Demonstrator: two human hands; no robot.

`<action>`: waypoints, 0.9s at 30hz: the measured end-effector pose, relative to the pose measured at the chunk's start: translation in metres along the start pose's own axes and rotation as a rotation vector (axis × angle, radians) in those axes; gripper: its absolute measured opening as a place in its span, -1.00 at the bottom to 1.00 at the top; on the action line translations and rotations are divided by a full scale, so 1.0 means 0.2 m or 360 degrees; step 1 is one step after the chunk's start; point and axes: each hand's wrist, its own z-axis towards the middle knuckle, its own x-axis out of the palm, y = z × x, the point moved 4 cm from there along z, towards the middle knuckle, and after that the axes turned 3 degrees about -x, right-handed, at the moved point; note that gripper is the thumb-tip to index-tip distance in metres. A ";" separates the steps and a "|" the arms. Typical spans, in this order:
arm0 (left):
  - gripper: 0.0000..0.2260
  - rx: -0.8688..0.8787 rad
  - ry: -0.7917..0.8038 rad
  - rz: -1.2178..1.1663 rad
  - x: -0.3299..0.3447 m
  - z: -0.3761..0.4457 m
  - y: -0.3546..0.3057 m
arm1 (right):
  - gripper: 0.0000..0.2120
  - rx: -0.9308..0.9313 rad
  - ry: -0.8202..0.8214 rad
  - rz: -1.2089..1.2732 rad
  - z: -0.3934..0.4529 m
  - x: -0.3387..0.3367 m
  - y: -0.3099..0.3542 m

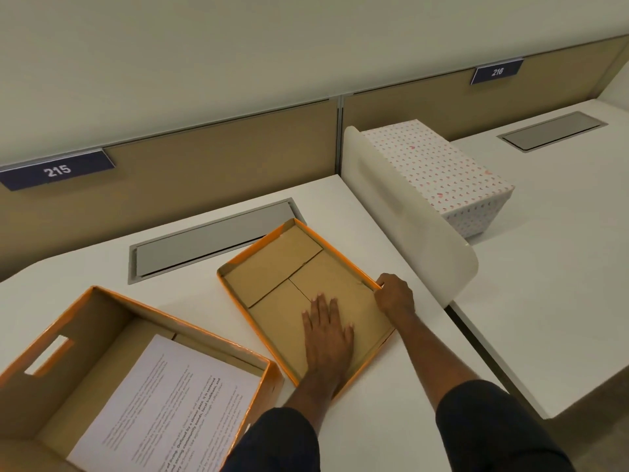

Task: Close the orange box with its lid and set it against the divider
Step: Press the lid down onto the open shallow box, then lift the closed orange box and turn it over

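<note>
The orange box (112,321) stands open at the lower left of the white desk, with a printed sheet (163,407) lying inside. Its orange lid (272,264) lies upside down on the desk to the right of the box, brown inside facing up. My left hand (328,335) rests flat, fingers spread, on the lid's inner surface near its front end. My right hand (394,294) grips the lid's right rim, fingers curled over the edge. The cream divider (408,212) rises just right of the lid.
A grey cable hatch (211,240) is set into the desk behind the lid. Beyond the divider, on the neighbouring desk, stands a white box with pink hearts (439,168). Tan partition panels with number plates 215 (58,170) and 216 (497,71) run along the back.
</note>
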 end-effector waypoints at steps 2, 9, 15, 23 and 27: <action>-0.40 -0.0058 0.0006 -0.0134 -0.07 0.00 -0.04 | -0.86 -0.0047 0.0042 0.0070 0.02 -0.06 0.03; -0.50 -0.0341 -0.0170 -0.0837 -0.51 0.05 -0.16 | -0.87 -0.0275 -0.0017 0.0487 -0.07 -0.46 0.36; -0.31 -0.0553 -0.0282 -0.1835 -0.94 0.04 -0.13 | -0.81 -0.0569 -0.0287 0.0549 -0.35 -0.71 0.74; -0.48 -0.0734 -0.0104 -0.2731 -1.41 -0.01 0.25 | -0.67 -0.1302 -0.0573 -0.0424 -1.01 -0.58 1.20; -0.52 -0.0796 -0.0296 -0.2843 -1.44 -0.15 0.52 | -0.60 -0.1659 -0.0673 -0.0590 -1.29 -0.45 1.29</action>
